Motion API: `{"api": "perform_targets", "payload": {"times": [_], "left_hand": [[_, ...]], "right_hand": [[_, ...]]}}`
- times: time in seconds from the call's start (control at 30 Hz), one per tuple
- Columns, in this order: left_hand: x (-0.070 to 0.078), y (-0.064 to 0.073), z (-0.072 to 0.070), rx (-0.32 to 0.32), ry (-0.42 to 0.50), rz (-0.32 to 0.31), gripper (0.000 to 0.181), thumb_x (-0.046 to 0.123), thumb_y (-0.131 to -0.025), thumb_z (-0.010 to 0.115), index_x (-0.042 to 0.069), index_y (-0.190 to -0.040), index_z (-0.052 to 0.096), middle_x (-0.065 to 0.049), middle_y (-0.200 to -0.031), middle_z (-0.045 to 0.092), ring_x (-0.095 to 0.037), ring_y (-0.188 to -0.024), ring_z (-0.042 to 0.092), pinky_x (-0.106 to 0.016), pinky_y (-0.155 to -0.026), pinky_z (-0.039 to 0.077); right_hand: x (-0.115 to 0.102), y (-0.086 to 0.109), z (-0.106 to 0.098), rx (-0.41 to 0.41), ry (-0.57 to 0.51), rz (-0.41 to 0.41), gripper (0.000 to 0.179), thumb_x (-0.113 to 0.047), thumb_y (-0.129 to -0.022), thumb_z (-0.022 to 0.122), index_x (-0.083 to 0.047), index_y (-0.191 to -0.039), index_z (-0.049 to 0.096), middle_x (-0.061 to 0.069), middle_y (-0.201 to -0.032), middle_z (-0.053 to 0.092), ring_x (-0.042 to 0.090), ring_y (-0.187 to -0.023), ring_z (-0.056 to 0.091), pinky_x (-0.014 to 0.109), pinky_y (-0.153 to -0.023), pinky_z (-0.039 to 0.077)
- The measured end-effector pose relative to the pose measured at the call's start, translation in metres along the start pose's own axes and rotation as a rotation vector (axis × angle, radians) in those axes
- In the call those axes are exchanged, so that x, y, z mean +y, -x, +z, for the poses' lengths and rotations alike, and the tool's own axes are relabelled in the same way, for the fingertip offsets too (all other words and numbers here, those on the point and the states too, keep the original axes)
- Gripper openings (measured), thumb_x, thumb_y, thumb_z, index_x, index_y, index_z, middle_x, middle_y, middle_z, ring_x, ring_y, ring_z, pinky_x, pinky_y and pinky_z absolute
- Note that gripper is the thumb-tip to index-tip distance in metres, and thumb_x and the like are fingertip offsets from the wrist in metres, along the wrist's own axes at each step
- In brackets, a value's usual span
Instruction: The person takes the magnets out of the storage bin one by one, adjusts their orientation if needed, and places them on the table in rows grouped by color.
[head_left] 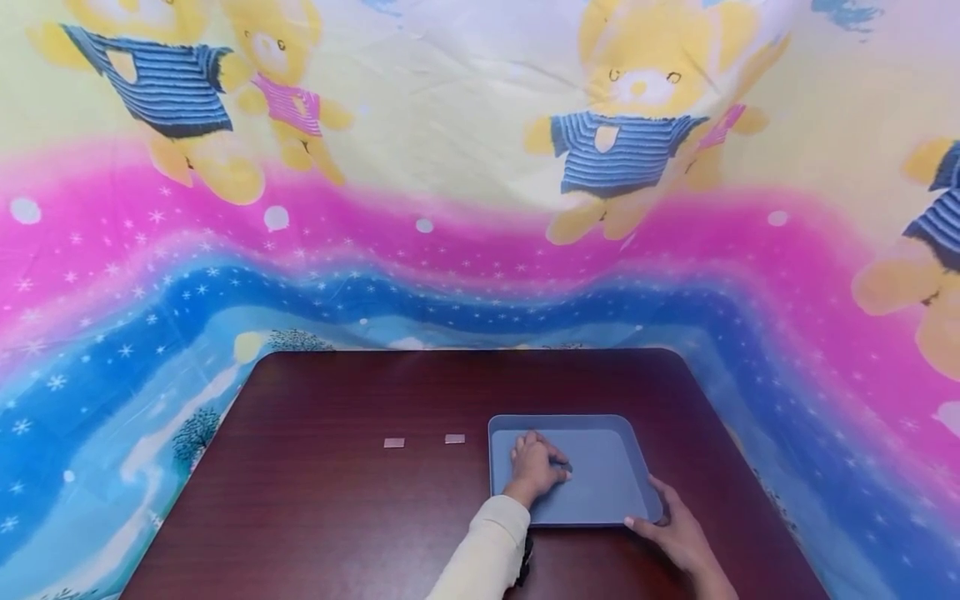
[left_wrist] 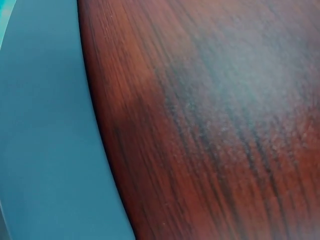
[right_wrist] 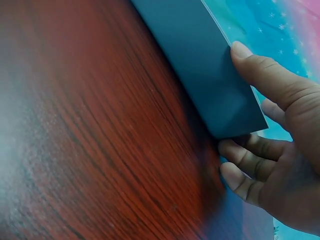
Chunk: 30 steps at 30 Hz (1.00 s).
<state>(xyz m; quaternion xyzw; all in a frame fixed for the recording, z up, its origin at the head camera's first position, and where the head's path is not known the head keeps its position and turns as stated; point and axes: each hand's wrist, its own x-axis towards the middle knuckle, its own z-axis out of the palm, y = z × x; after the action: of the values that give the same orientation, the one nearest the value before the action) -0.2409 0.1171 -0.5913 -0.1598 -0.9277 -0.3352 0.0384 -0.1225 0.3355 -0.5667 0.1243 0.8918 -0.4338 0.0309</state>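
A shallow blue-grey rectangular tray (head_left: 600, 471) lies on the dark wooden table. My left hand (head_left: 536, 468) is over the tray's left part, fingers bent downward and thumb pointing right; I cannot tell whether anything is between its fingers. At the near right corner of the tray, my right hand (head_left: 678, 525) grips the wall, its thumb on the front side and fingers around the right side. The right wrist view shows that thumb (right_wrist: 255, 65) against the tray wall (right_wrist: 200, 65). In the left wrist view only the tray's outer wall (left_wrist: 55, 125) and the tabletop appear.
Two small flat pinkish rectangles, a left one (head_left: 393, 443) and a right one (head_left: 454, 439), lie on the table (head_left: 315, 508) left of the tray. A bear-patterned cloth (head_left: 450, 167) hangs behind the table and along its sides.
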Motion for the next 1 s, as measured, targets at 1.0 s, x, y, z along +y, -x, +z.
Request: {"api": "perform_targets", "payload": {"times": [1.0], "left_hand": [[-0.0051,0.0008,-0.0065,-0.013,-0.135,0.149,0.019,0.045,-0.064,0.081,0.033,-0.078,0.076,0.011,-0.095,0.056,-0.012,-0.092,0.044,-0.029,-0.069,0.033]], "right_hand": [[0.0055,-0.007,-0.0041,-0.079,-0.174,-0.023,0.095,-0.019,-0.074,0.079,-0.009,-0.148,0.022,0.024,-0.143,0.025,0.013,-0.048,0.039,0.029,-0.054,0.044]]}}
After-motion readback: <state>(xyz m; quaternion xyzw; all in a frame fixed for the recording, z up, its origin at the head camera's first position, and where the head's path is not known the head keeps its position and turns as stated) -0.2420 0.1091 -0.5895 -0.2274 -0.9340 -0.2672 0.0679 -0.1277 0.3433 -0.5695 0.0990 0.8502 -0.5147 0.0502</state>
